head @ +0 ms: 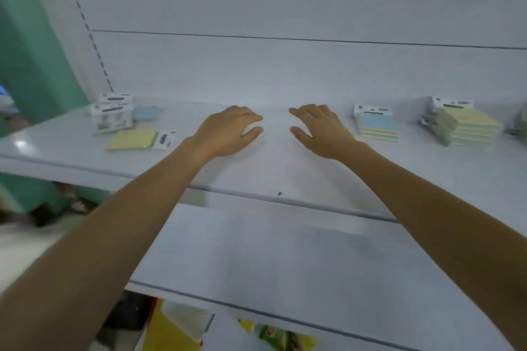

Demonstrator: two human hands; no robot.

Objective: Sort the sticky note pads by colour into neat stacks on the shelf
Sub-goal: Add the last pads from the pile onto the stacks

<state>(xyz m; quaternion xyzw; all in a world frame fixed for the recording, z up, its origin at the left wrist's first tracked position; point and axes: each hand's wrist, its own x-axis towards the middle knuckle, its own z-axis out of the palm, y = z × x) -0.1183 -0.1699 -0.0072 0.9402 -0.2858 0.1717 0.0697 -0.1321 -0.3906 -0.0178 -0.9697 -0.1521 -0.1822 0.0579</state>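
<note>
We face a pale grey shelving unit with a plain back panel [285,3], and a green surface [34,65] runs down its left side. The upper shelf [279,174] carries everything that matters here.

Our left hand [228,134] and right hand [322,131] are stretched out side by side over the middle of that shelf, palms down and a little apart. The fingers are loosely bent and hold nothing. We cannot tell whether the palms rest on the surface or hang just above it.

The sticky note pads lie in two groups, well apart from our hands. On the left, a single yellow pad [132,138] lies flat near the front with its white header card [165,139] turned toward us. Behind it a blue pad [145,112] lies beside a small pile of white packs [112,111].

On the right, a stack topped with blue [376,125] stands nearest our right hand. Farther right there is a taller stack topped with yellow [474,125]. A greyish packet [437,125] leans against its left side, too blurred to make out. Another blurred item [517,122] sits at the right edge.

Below the upper shelf a lower shelf [285,265] juts toward us, and beneath it we see yellow and green packets [273,335].
</note>
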